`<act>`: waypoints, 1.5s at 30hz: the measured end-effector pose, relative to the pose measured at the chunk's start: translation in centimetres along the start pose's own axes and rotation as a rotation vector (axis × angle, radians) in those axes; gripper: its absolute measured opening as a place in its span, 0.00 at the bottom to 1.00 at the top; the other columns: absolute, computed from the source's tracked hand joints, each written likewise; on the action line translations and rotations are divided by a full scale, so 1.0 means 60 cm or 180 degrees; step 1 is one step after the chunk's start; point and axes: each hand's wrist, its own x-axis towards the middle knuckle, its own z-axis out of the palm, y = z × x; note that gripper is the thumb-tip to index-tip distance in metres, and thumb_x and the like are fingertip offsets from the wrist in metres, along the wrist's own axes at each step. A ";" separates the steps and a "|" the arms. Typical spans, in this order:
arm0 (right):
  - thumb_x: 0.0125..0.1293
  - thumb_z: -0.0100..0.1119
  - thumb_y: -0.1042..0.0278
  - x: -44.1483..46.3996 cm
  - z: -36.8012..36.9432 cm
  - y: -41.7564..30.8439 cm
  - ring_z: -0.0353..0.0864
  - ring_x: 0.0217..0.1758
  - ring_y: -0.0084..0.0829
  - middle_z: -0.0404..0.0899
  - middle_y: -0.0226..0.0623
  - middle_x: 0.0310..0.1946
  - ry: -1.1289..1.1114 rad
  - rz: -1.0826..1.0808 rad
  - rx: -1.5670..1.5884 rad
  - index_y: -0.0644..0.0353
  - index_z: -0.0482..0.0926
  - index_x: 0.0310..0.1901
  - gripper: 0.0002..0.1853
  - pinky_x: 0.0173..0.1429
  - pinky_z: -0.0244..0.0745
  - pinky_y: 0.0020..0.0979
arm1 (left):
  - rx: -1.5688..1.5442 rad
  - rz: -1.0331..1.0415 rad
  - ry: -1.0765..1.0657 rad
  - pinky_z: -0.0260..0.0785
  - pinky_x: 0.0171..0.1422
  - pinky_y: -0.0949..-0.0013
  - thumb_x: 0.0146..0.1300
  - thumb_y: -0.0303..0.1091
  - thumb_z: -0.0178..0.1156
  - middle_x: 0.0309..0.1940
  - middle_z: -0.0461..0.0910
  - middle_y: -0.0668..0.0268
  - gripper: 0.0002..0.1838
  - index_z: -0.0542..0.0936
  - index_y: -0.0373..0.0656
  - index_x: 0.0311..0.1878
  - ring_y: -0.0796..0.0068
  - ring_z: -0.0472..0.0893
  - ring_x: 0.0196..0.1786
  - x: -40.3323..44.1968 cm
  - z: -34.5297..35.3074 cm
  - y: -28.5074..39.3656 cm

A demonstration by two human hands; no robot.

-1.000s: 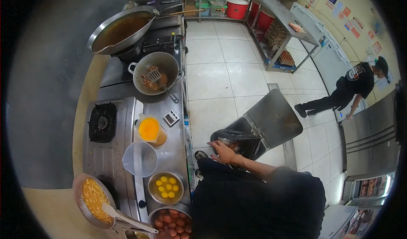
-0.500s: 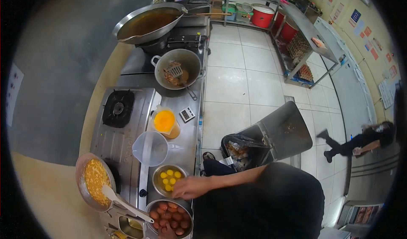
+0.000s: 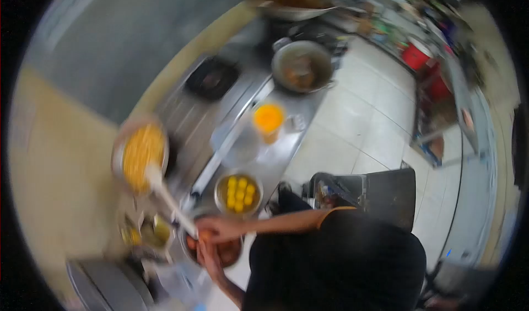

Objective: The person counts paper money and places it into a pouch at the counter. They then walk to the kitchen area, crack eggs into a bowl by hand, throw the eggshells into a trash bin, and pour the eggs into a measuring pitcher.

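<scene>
Over the bowl of brown eggs (image 3: 228, 251) my two hands come together, smeared by motion. What looks like a brown egg (image 3: 205, 235) is between the fingers of my right hand (image 3: 221, 229) and my left hand (image 3: 208, 255), and both appear closed on it. Just above them, a metal bowl (image 3: 218, 200) contains several raw yolks (image 3: 241, 192). The handle of a white spatula (image 3: 168, 198) reaches from the pan of yellow egg mixture (image 3: 144, 154) close to my fingers. My hands hide part of the egg bowl.
Along the counter stand a clear pitcher (image 3: 239, 145), a jug of orange-yellow liquid (image 3: 269, 118), a timer (image 3: 296, 123) and a pot (image 3: 303, 65). A burner (image 3: 212, 78) lies beyond. An open trash bin (image 3: 386, 198) stands on the floor beside me.
My right hand has moved from the yolk bowl to the egg bowl, meeting my left hand, which has come up from among the eggs. The view has turned and blurred.
</scene>
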 end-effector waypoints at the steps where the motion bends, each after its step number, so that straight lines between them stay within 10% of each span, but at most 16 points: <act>1: 0.60 0.68 0.57 -0.002 -0.020 -0.033 0.74 0.60 0.40 0.76 0.43 0.53 -0.0074 0.0511 0.0094 0.60 0.74 0.56 0.26 0.65 0.69 0.38 | -0.0126 -0.0027 -0.0135 0.67 0.70 0.58 0.76 0.44 0.49 0.66 0.68 0.56 0.26 0.65 0.39 0.70 0.61 0.72 0.65 -0.022 0.032 0.025; 4: 0.56 0.73 0.63 -0.020 -0.039 -0.062 0.76 0.56 0.40 0.77 0.41 0.53 0.0434 0.0383 -0.0526 0.59 0.76 0.55 0.26 0.64 0.69 0.37 | -0.0389 -0.0038 0.0666 0.66 0.70 0.54 0.76 0.41 0.45 0.63 0.70 0.60 0.21 0.66 0.45 0.67 0.60 0.68 0.69 -0.004 0.051 -0.026; 13: 0.57 0.71 0.70 -0.030 -0.095 -0.098 0.79 0.54 0.41 0.78 0.42 0.56 0.0578 -0.0078 -0.1609 0.61 0.76 0.57 0.25 0.58 0.73 0.35 | -0.0864 0.0167 -0.0550 0.62 0.73 0.63 0.76 0.44 0.40 0.61 0.73 0.57 0.24 0.68 0.39 0.66 0.64 0.71 0.66 0.015 0.234 0.025; 18: 0.66 0.65 0.70 -0.008 -0.157 -0.060 0.78 0.55 0.27 0.77 0.38 0.57 0.1182 0.1767 0.1089 0.65 0.70 0.63 0.25 0.56 0.74 0.28 | -0.0318 0.0321 -0.0890 0.61 0.72 0.66 0.69 0.37 0.53 0.63 0.71 0.58 0.26 0.66 0.43 0.69 0.67 0.70 0.66 0.039 0.251 0.061; 22: 0.67 0.64 0.72 -0.003 -0.194 -0.047 0.77 0.58 0.28 0.76 0.39 0.58 0.0691 0.2177 0.1337 0.65 0.67 0.67 0.28 0.60 0.74 0.31 | 0.0996 0.0700 -0.1368 0.66 0.67 0.68 0.63 0.35 0.66 0.58 0.77 0.62 0.29 0.70 0.43 0.66 0.71 0.75 0.61 0.071 0.252 0.104; 24: 0.66 0.65 0.67 0.004 -0.199 -0.044 0.78 0.59 0.30 0.77 0.37 0.59 0.0491 0.1165 0.0448 0.60 0.71 0.66 0.27 0.60 0.76 0.32 | 0.1219 0.0663 -0.1567 0.68 0.66 0.68 0.62 0.37 0.68 0.56 0.79 0.63 0.28 0.73 0.42 0.64 0.71 0.76 0.60 0.084 0.245 0.102; 35: 0.58 0.62 0.84 -0.005 -0.231 0.054 0.77 0.61 0.34 0.75 0.40 0.61 0.0013 0.0864 -0.0318 0.60 0.77 0.62 0.27 0.65 0.74 0.32 | 0.3947 0.2694 -0.1677 0.79 0.44 0.60 0.53 0.54 0.69 0.38 0.85 0.55 0.29 0.82 0.39 0.50 0.54 0.85 0.40 0.172 0.245 0.070; 45: 0.53 0.66 0.82 -0.002 -0.218 0.060 0.79 0.56 0.44 0.75 0.44 0.57 0.0167 0.0064 -0.1564 0.48 0.82 0.58 0.28 0.59 0.77 0.37 | 0.3822 0.3243 -0.1564 0.79 0.42 0.64 0.46 0.48 0.71 0.40 0.86 0.61 0.28 0.83 0.43 0.50 0.63 0.86 0.39 0.187 0.243 0.068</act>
